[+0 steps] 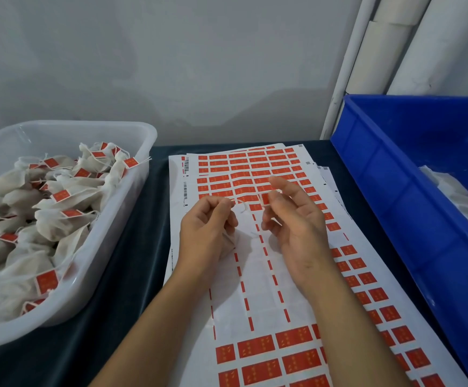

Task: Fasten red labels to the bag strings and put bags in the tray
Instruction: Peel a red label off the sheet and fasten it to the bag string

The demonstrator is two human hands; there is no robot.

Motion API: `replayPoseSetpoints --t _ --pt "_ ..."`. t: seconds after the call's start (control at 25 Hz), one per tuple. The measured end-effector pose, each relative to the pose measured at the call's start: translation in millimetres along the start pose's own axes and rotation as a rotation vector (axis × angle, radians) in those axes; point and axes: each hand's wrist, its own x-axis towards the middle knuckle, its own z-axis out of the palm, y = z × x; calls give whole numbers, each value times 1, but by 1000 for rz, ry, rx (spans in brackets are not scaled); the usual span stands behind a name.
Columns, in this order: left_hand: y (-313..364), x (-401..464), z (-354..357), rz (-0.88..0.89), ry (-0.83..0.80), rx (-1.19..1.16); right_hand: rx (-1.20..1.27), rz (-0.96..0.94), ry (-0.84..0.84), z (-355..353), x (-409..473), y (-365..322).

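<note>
My left hand (207, 230) is curled round a small white cloth bag (228, 243) and pinches its white string (242, 206) near the fingertips. My right hand (294, 219) is beside it and pinches a red label (265, 198) between thumb and forefinger, close to the string's end. Both hands hover over sheets of red labels (258, 174) spread on the dark table. A clear plastic tray (93, 263) at the left holds several white bags with red labels on their strings.
A blue plastic bin (394, 191) stands at the right with white bags (456, 196) inside. White pipes (350, 65) run up the wall at the back right. The dark tablecloth (140, 247) shows between the tray and the sheets.
</note>
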Motion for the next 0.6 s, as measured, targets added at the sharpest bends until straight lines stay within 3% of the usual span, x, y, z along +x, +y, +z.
replayPoseSetpoints --t 0.32,0.6 --pt "0 0 0 12 8 7 -108 34 -25 4 -1 5" --pt "-2 1 1 28 14 33 10 45 29 0 2 4"
